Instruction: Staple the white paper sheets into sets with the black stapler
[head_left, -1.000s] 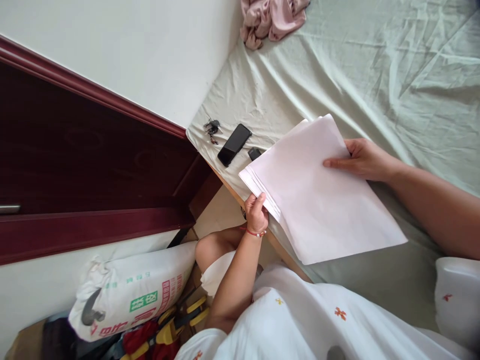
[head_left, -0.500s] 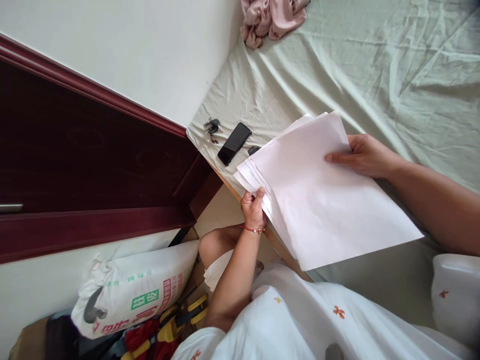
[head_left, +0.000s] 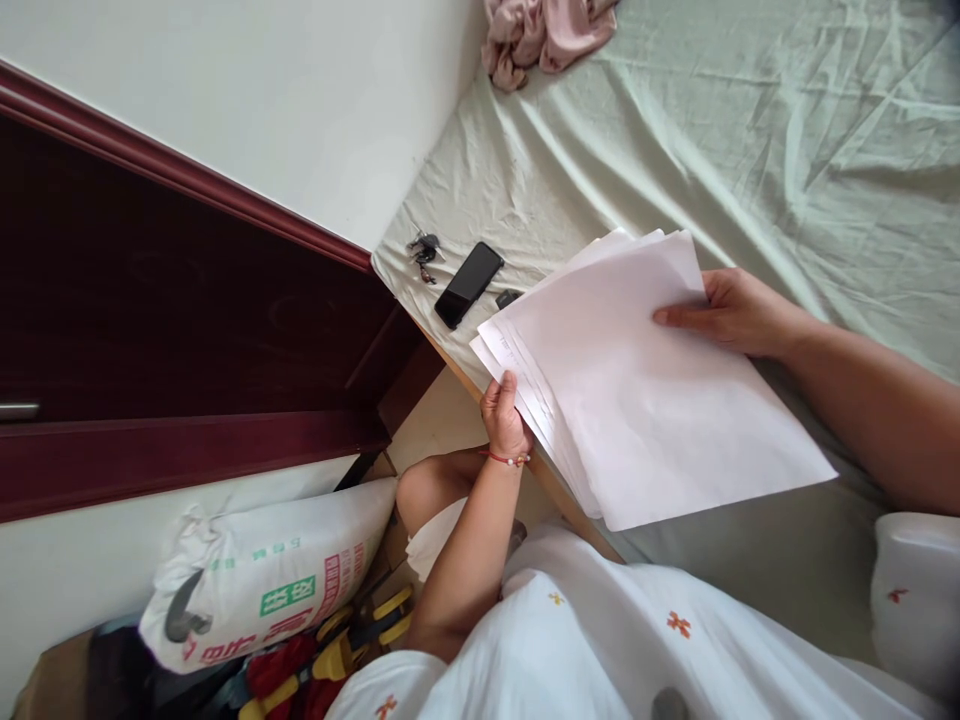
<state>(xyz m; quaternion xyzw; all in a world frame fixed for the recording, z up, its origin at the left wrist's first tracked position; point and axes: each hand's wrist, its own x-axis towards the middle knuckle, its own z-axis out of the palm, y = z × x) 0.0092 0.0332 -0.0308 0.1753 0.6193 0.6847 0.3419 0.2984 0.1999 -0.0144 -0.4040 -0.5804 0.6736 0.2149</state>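
Several loose white sheets of paper (head_left: 660, 400) lie in a slightly fanned stack between my hands, above the edge of the bed. Lines of faint writing show along the left margins of the lower sheets; the top sheet looks blank. My left hand (head_left: 507, 418), with a red beaded string at the wrist, grips the stack's left edge, thumb on top and fingers mostly hidden beneath. My right hand (head_left: 731, 312) pinches the far right edge, its thumb flat on the top sheet and the other fingers behind the paper.
On the pale green bedsheet (head_left: 750, 150) lie a black phone (head_left: 469, 284), a bunch of keys (head_left: 424, 252) and a small dark object (head_left: 507, 299). Pink cloth (head_left: 551, 40) is bunched at the back. A white printed sack (head_left: 277, 570) leans by the dark red door (head_left: 187, 290).
The sheets have shifted slightly against each other, so more written margin and several staggered top edges show. My left thumb has slid a little left. Both hands keep their hold.
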